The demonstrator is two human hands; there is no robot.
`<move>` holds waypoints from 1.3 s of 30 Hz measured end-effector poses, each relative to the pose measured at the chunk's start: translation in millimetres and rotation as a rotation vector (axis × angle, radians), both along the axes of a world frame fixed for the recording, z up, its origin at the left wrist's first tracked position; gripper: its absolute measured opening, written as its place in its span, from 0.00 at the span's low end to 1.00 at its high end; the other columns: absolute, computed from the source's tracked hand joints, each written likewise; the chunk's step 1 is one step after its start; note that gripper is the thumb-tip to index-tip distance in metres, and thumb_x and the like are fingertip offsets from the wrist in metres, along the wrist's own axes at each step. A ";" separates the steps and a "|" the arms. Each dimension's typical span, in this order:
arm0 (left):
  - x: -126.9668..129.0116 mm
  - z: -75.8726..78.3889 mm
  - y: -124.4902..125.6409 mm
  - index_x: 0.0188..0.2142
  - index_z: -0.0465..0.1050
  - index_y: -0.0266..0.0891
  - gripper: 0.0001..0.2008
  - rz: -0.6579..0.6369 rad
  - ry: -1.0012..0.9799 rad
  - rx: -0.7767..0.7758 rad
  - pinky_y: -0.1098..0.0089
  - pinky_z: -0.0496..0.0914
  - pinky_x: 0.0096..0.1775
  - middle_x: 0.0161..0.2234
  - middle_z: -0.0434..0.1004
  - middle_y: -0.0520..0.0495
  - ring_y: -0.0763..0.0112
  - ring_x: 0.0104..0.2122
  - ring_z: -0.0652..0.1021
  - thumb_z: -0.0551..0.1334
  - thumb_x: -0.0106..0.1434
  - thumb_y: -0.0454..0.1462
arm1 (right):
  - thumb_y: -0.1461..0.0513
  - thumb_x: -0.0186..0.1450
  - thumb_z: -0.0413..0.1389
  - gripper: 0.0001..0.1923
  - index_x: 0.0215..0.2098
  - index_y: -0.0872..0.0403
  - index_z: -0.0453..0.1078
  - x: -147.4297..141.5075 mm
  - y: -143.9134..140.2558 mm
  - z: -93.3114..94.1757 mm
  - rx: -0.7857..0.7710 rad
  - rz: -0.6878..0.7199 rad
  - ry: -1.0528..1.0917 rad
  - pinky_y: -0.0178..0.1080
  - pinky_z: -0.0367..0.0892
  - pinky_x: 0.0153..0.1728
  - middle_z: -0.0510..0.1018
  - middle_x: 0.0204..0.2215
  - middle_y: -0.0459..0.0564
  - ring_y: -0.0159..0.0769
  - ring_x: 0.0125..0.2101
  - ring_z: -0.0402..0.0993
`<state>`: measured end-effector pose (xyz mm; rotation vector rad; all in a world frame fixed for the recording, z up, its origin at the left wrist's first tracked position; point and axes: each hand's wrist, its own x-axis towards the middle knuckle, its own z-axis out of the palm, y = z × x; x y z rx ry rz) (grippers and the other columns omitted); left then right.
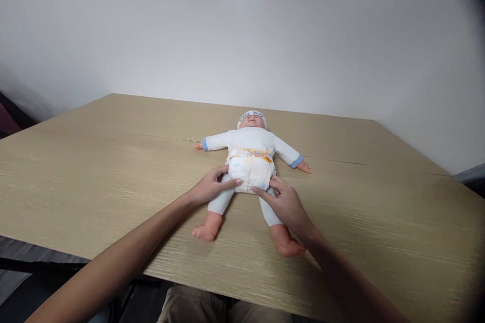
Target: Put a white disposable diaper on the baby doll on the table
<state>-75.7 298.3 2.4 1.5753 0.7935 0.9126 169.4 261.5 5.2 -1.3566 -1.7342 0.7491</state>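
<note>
1. Lying face-up near the centre of a wide light-wood table (94, 171): a plastic baby doll in a white suit with blue cuffs (252, 144), head toward 12 o'clock, feet toward 6.
2. Wrapped about its hips, a white printed paper diaper (252, 171).
3. Pressed to the diaper's lower edge at 9 o'clock, the left hand (210, 187), fingers loosely curled, tips touching, gripping nothing firmly.
4. At 3 o'clock, the right hand (284, 202), fingertips pinching the same edge, partly covering one thigh.
5. Behind, at 12 o'clock, a plain white partition wall (151, 45); well clear of the doll, nothing crowding either forearm.
</note>
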 end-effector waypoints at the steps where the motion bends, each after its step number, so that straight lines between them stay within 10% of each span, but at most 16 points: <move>1: -0.2 -1.0 0.2 0.56 0.82 0.39 0.23 0.003 -0.020 -0.031 0.57 0.72 0.59 0.55 0.84 0.41 0.52 0.56 0.80 0.72 0.67 0.49 | 0.49 0.66 0.64 0.15 0.38 0.51 0.82 0.4 -0.8 1.9 -0.007 -0.006 -0.003 0.43 0.70 0.44 0.80 0.36 0.49 0.42 0.36 0.73; 16: -33.9 19.5 -16.4 0.57 0.77 0.43 0.23 0.137 0.060 -0.137 0.56 0.68 0.62 0.60 0.79 0.40 0.53 0.61 0.75 0.64 0.73 0.54 | 0.49 0.74 0.57 0.22 0.63 0.46 0.73 49.9 -40.9 18.7 0.234 -0.048 -0.432 0.53 0.70 0.56 0.79 0.55 0.56 0.51 0.53 0.75; 23: -50.6 13.4 63.1 0.59 0.70 0.40 0.23 0.450 0.650 0.478 0.49 0.63 0.64 0.61 0.75 0.37 0.48 0.60 0.71 0.65 0.71 0.49 | 0.47 0.71 0.56 0.29 0.62 0.55 0.70 104.0 55.9 12.3 0.391 -0.248 -0.586 0.58 0.66 0.61 0.78 0.56 0.65 0.60 0.57 0.73; 30: -19.3 12.0 146.2 0.68 0.62 0.30 0.35 0.435 0.975 0.487 0.49 0.62 0.63 0.60 0.77 0.28 0.40 0.62 0.70 0.65 0.70 0.49 | 0.54 0.71 0.56 0.24 0.60 0.57 0.73 68.1 140.4 10.1 0.133 -0.183 -0.638 0.46 0.70 0.52 0.82 0.55 0.65 0.55 0.52 0.78; 35: -18.0 19.4 128.8 0.55 0.74 0.30 0.24 0.431 1.018 0.456 0.53 0.68 0.55 0.52 0.81 0.27 0.41 0.53 0.77 0.62 0.71 0.48 | 0.57 0.70 0.55 0.21 0.58 0.57 0.74 58.1 136.2 23.9 0.087 -0.196 -0.624 0.43 0.70 0.43 0.85 0.52 0.64 0.54 0.47 0.81; 39: -22.6 38.7 68.8 0.51 0.74 0.33 0.24 0.464 0.973 0.408 0.58 0.70 0.45 0.47 0.83 0.32 0.45 0.46 0.80 0.62 0.70 0.53 | 0.59 0.68 0.54 0.23 0.60 0.54 0.75 66.2 101.7 47.7 0.087 -0.175 -0.585 0.43 0.69 0.44 0.86 0.53 0.59 0.54 0.48 0.81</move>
